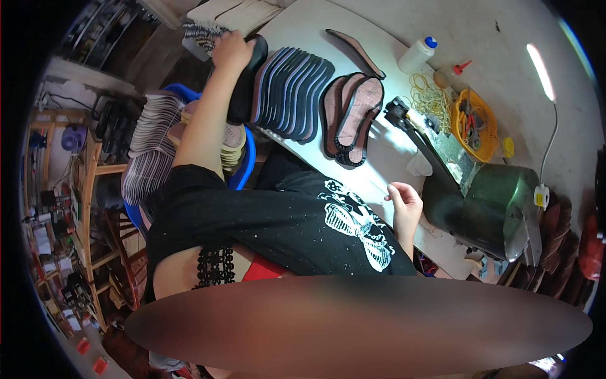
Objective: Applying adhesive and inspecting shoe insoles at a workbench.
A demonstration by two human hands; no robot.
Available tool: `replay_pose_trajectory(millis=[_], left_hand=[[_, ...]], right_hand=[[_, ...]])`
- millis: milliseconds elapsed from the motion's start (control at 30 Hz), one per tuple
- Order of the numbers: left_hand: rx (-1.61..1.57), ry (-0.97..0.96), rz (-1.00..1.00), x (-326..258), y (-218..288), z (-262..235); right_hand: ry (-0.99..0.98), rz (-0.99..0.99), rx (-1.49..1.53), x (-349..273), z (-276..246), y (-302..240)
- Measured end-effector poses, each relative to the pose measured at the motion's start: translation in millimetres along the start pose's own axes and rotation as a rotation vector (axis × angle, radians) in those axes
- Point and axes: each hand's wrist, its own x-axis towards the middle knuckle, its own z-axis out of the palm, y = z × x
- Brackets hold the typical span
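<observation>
My left arm stretches to the far left of the table. There my left hand (231, 52) is beside a bundle of grey and white layered pieces (201, 36), its fingers bent down and mostly hidden. Under that arm stands a black sole (243, 88), at the end of a packed row of dark soles (291, 93) with pale edges. A few pinkish insoles with dark stitched rims (356, 117) overlap to the right of the row. My right hand (406, 201) rests near the table's front edge, fingers curled and thumb against the forefinger; anything between them is too small to see.
A green sewing machine (480, 205) stands right of my right hand. Behind it are a yellow basket of tools (487, 126), tangled thread (429, 95) and a white bottle (416, 55). Left of me, a blue tub (251, 165) holds stacked soles (148, 151). A lamp (541, 72) glows.
</observation>
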Motion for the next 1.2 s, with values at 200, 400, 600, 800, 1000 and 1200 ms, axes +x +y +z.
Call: replay_pose_trajectory(millis=[200, 400, 600, 800, 1000, 1200], left_hand=[[0.141, -0.036, 0.12, -38.7, -31.3, 14.9], [0.103, 0.115, 0.208, -39.2, -38.0, 13.6], [-0.236, 0.191, 0.422, -46.3, -4.3, -73.9], [-0.698, 0.346, 0.708, -104.5, 90.7, -145.2], [-0.791, 0.175, 0.817, -128.2, 143.4, -149.7], [-1.254, -0.087, 0.429, -125.7, 178.8, -93.3]], right_hand=[[-0.028, 0.027, -0.102, 12.4, 28.8, -12.0], [-0.171, -0.132, -0.145, 25.7, 72.0, -31.3], [-0.169, -0.285, -0.232, 28.0, 74.1, -55.0], [-0.48, -0.496, -0.216, 17.9, 125.5, -119.8], [-0.364, -0.441, -0.343, 18.2, 112.6, -114.8], [-0.055, -0.378, 0.028, 28.4, 76.1, -102.9]])
